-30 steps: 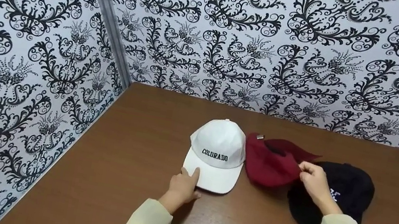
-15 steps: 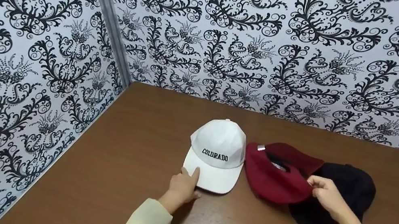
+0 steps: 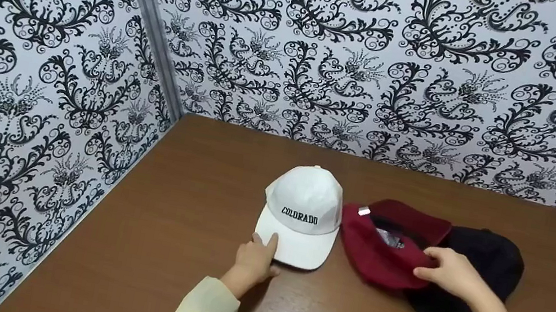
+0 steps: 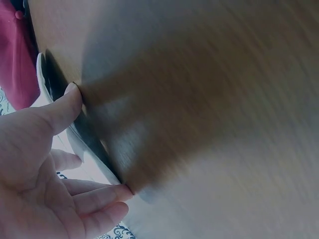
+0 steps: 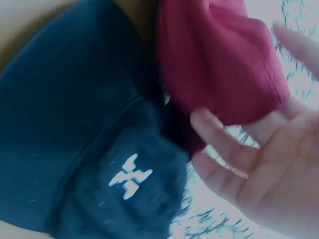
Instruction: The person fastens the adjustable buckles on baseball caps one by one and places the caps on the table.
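My left hand (image 3: pixel 254 257) touches the front left of the brim of a white baseball cap (image 3: pixel 313 196) lettered COLORADO. In the left wrist view its thumb and fingertips lie spread along the brim's edge, close over the wood. A dark red cap (image 3: pixel 380 260) lies tipped over beside the white one, its inside and a label showing. Loosened fingers of my right hand (image 3: pixel 454 276) touch the red cap's right side, thumb apart from the index finger. Under that hand is a black cap (image 3: pixel 496 263), partly hidden by it and the red cap; its white emblem (image 5: pixel 130 177) shows in the right wrist view.
The caps lie on a brown wooden table (image 3: pixel 175 218). A patterned black and white wall (image 3: pixel 340 64) rises along its back edge, and a similar panel (image 3: pixel 40 80) stands on the left.
My right hand has moved right and toward me, tipping the red cap so its inside shows more. Its pinch has loosened. The left hand and white cap stay put.
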The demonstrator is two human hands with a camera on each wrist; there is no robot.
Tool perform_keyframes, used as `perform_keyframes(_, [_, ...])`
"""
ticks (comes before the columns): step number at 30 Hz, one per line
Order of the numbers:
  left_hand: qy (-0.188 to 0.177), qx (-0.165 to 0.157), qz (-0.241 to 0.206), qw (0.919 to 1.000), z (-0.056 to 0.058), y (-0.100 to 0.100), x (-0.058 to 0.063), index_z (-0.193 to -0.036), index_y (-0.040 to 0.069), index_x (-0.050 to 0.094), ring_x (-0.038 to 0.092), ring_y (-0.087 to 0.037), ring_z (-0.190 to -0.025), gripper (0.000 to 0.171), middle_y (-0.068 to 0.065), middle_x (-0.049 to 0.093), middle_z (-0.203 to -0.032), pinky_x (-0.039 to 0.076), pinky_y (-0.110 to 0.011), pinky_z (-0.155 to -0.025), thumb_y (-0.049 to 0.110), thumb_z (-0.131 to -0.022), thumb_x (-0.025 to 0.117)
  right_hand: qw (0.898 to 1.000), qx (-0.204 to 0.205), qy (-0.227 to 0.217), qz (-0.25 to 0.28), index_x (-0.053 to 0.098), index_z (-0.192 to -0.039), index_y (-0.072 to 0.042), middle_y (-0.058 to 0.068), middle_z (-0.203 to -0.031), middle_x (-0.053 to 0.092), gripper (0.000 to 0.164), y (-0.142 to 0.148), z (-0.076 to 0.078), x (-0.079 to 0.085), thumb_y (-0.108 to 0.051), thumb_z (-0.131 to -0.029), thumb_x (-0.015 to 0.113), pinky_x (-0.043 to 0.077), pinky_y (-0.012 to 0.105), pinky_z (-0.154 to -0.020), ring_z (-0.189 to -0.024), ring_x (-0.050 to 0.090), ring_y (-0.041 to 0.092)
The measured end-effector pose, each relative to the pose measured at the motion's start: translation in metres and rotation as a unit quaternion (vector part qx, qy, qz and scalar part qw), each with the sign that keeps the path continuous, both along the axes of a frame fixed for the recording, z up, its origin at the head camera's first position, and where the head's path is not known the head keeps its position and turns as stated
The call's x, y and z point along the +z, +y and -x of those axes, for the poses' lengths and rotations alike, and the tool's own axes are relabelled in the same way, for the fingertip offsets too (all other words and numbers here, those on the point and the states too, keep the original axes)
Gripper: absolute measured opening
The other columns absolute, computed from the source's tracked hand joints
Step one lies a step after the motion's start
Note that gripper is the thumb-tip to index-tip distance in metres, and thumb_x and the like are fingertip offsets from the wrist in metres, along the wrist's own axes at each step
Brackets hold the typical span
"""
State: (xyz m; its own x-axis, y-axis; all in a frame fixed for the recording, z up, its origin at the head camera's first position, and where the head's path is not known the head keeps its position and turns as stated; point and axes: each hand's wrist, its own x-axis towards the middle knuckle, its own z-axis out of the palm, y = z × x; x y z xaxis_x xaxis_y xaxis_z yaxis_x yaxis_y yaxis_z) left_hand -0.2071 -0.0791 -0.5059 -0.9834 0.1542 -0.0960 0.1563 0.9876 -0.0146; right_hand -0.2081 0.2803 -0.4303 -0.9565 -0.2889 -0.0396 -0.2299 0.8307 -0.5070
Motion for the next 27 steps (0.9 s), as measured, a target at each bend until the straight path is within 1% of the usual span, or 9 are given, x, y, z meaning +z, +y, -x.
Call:
perform_keyframes(5, [0.004, 0.001, 0.003, 1.0000, -0.001, 0.001, -0.001, -0.133, 0.015, 0.036, 0.060, -0.031, -0.082, 0.076, -0.027, 0.046, -0.122, 0.047, -0.038, -0.068, 0.049, -0.071, 0.065, 0.995, 0.005, 0.068, -0.066, 0.064, -0.088, -0.005, 0.012, -0.086, 0.064, 0.017, -0.016, -0.006, 0.001, -0.013, -0.073, 0.061, 0.034, 0.055, -0.084, -0.090, 0.055, 0.035])
perform_keyframes(8, [0.009, 0.001, 0.008, 0.9999, -0.001, 0.001, -0.001, -0.133, 0.015, 0.036, 0.059, -0.030, -0.083, 0.076, -0.027, 0.046, -0.121, 0.046, -0.038, -0.069, 0.049, -0.071, 0.065, 0.989, 0.004, 0.116, -0.089, 0.064, -0.093, 0.000, 0.017, -0.106, 0.061, 0.027, -0.021, -0.010, 0.002, -0.011, -0.069, 0.060, 0.015, 0.063, -0.095, -0.116, 0.038, 0.042])
perform_keyframes(11, [0.013, 0.000, 0.008, 0.9999, 0.000, 0.001, -0.001, -0.133, 0.015, 0.037, 0.059, -0.031, -0.083, 0.076, -0.026, 0.047, -0.120, 0.046, -0.038, -0.070, 0.049, -0.071, 0.065, 0.987, 0.008, 0.139, -0.080, 0.063, -0.099, 0.003, 0.021, -0.118, 0.054, 0.035, -0.024, -0.014, 0.005, -0.008, -0.066, 0.059, 0.012, 0.062, -0.097, -0.122, 0.031, 0.043])
perform_keyframes(16, [0.017, -0.005, 0.012, 0.9998, 0.000, 0.000, -0.002, -0.133, 0.014, 0.037, 0.059, -0.031, -0.083, 0.076, -0.026, 0.047, -0.119, 0.046, -0.038, -0.070, 0.049, -0.071, 0.065, 0.992, 0.038, 0.122, -0.006, 0.063, -0.093, -0.002, 0.019, -0.103, 0.062, 0.029, -0.025, -0.019, 0.007, 0.000, -0.065, 0.054, 0.031, 0.057, -0.092, -0.110, 0.042, 0.050])
perform_keyframes(18, [0.019, -0.007, 0.016, 0.9997, 0.000, 0.000, -0.003, -0.133, 0.014, 0.037, 0.059, -0.030, -0.083, 0.076, -0.026, 0.047, -0.120, 0.046, -0.037, -0.070, 0.050, -0.071, 0.064, 0.992, 0.044, 0.111, 0.026, 0.062, -0.083, -0.008, 0.009, -0.088, 0.065, 0.023, -0.023, -0.020, 0.006, 0.003, -0.065, 0.052, 0.043, 0.048, -0.084, -0.099, 0.055, 0.038])
perform_keyframes(20, [0.019, -0.007, 0.021, 0.9996, 0.000, -0.001, -0.003, -0.132, 0.014, 0.037, 0.060, -0.030, -0.083, 0.076, -0.026, 0.047, -0.120, 0.046, -0.037, -0.069, 0.051, -0.071, 0.063, 0.991, 0.055, 0.096, 0.072, 0.056, -0.072, -0.010, -0.001, -0.071, 0.059, 0.020, -0.021, -0.021, 0.004, 0.007, -0.064, 0.050, 0.047, 0.034, -0.068, -0.075, 0.059, 0.018])
perform_keyframes(22, [0.018, -0.006, 0.019, 0.9996, 0.000, -0.001, -0.004, -0.132, 0.014, 0.038, 0.060, -0.030, -0.084, 0.075, -0.026, 0.047, -0.120, 0.046, -0.037, -0.070, 0.051, -0.071, 0.063, 0.987, 0.071, 0.073, 0.124, 0.047, -0.067, -0.009, -0.007, -0.061, 0.044, 0.021, -0.019, -0.021, 0.003, 0.012, -0.064, 0.047, 0.039, 0.023, -0.053, -0.057, 0.045, 0.003])
perform_keyframes(24, [0.010, -0.003, 0.014, 0.9998, 0.000, -0.001, -0.003, -0.133, 0.014, 0.037, 0.059, -0.031, -0.085, 0.076, -0.027, 0.046, -0.121, 0.046, -0.038, -0.071, 0.050, -0.072, 0.063, 0.978, 0.094, 0.038, 0.182, 0.039, -0.064, -0.006, -0.006, -0.057, 0.030, 0.023, -0.017, -0.021, 0.003, 0.016, -0.063, 0.043, 0.026, 0.020, -0.045, -0.050, 0.028, -0.001])
perform_keyframes(27, [-0.011, 0.004, 0.005, 0.9999, 0.001, -0.001, -0.001, -0.134, 0.014, 0.035, 0.058, -0.033, -0.089, 0.076, -0.028, 0.044, -0.123, 0.046, -0.040, -0.074, 0.049, -0.072, 0.064, 0.961, 0.136, -0.001, 0.242, 0.035, -0.064, -0.002, 0.003, -0.056, 0.025, 0.022, -0.016, -0.021, 0.003, 0.019, -0.061, 0.039, 0.023, 0.022, -0.041, -0.050, 0.025, -0.003])
